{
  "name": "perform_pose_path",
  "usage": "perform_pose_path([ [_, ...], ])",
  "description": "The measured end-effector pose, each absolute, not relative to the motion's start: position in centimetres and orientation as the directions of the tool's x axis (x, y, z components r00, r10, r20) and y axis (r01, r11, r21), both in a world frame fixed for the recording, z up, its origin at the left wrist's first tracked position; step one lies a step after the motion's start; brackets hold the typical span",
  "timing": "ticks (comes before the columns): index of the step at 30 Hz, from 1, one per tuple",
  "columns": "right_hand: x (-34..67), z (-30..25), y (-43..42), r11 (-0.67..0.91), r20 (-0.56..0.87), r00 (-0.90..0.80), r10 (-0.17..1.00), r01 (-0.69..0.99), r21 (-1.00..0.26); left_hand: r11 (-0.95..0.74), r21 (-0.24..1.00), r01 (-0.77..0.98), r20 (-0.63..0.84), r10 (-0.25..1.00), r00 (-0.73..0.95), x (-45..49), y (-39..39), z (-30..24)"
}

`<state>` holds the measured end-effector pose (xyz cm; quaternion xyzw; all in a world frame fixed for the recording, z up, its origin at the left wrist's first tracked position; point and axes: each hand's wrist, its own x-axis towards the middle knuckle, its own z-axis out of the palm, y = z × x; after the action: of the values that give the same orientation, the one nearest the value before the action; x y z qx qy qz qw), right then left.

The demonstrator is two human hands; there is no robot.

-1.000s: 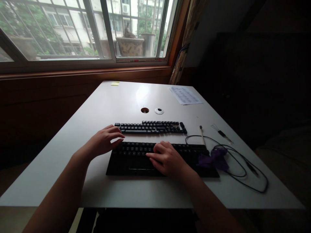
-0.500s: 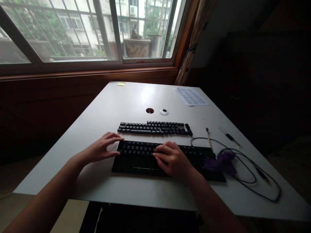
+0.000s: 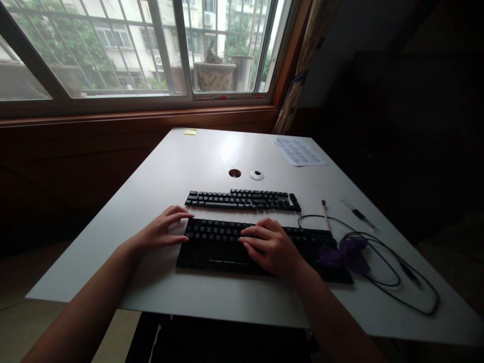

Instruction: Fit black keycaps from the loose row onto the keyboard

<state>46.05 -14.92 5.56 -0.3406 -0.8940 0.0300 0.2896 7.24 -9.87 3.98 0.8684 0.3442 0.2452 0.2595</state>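
Note:
A black keyboard [image 3: 227,253] lies near the front of the white table, with keycaps on its upper rows and a dark, bare lower part. At its left end is my left hand [image 3: 166,229], thumb and fingers stretched apart and touching the edge and upper corner. My right hand [image 3: 270,247] bends over the middle of the keyboard, its fingertips drawn together at a key row. Whatever lies between those fingertips is hidden. Just beyond the keyboard, loose black keycaps [image 3: 242,200] are laid out in rows.
Right of the keyboard lie a purple cloth [image 3: 350,254], a coiled black cable [image 3: 397,302], a thin brush-like stick [image 3: 325,216] and a small wire-ended tool [image 3: 361,217]. Farther back are printed sheets [image 3: 300,152], a cable hole [image 3: 235,173], its round cover [image 3: 256,175] and yellow notes [image 3: 190,132].
The view has shifted very slightly. Both hands keep nearly the same place on the keyboard; the right fingers move only a little, and the loose keycaps stay put.

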Motion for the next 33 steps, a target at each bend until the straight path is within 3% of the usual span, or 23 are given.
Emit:
perform_pose_path([
  [9, 45.7, 5.6, -14.9, 0.773, 0.513, -0.595, 0.619, 0.578, -0.262, -0.653, 0.596, 0.467, 0.275, 0.713, 0.645, 7.4, -9.8, 4.2],
  [17, 46.4, 6.5, -11.0, 0.651, 0.563, -0.369, 0.739, 0.607, -0.457, -0.631, 0.624, 0.460, 0.264, 0.725, 0.636, 7.6, -9.9, 4.1],
  [22, 45.9, 6.9, -6.0, 0.589, 0.436, -0.423, 0.794, 0.712, -0.381, -0.619, 0.645, 0.448, 0.257, 0.728, 0.635, 7.7, -9.9, 4.1],
  [33, 43.6, 5.1, 0.8, 0.583, 0.325, -0.490, 0.809, 0.741, -0.333, -0.613, 0.659, 0.436, 0.265, 0.732, 0.628, 7.8, -9.8, 4.1],
])
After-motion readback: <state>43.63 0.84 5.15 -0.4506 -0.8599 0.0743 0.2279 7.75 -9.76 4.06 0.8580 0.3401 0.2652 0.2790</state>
